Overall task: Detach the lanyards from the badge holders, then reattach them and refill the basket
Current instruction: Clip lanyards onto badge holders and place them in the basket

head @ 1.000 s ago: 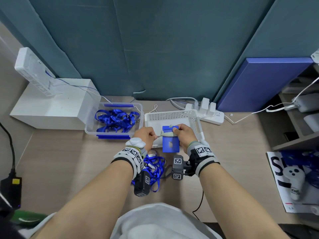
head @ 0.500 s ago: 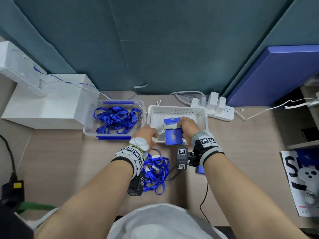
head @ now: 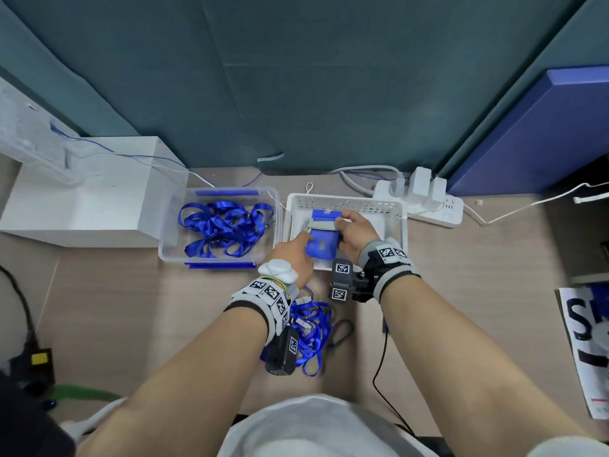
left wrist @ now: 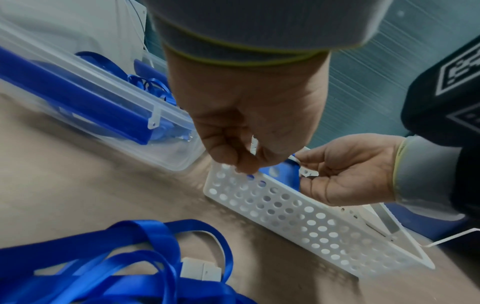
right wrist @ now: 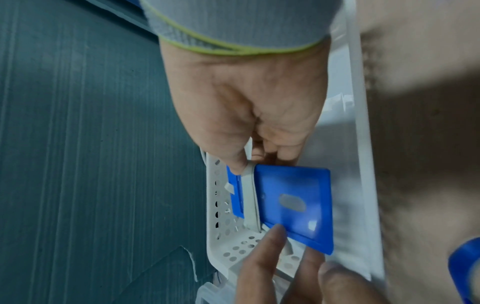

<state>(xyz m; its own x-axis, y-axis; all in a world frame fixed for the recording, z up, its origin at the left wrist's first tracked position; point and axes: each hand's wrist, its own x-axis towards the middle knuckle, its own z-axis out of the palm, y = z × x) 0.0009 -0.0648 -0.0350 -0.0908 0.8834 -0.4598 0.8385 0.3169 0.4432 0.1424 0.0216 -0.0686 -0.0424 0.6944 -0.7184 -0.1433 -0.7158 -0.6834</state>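
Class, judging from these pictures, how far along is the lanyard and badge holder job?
Done: loose lanyards fill the clear tub, so detaching looks well along. In hand: the right hand and left hand hold a blue badge holder over the white basket. Left: the lanyard pile on the desk, and the basket looks nearly empty.

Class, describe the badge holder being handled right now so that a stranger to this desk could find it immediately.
Start at the white perforated basket in the middle of the desk, right of the clear box of blue lanyards. Over it, both hands hold a flat blue badge holder. Unlike the ribbons nearby, it is a rigid rectangle with a grey strap across its top.
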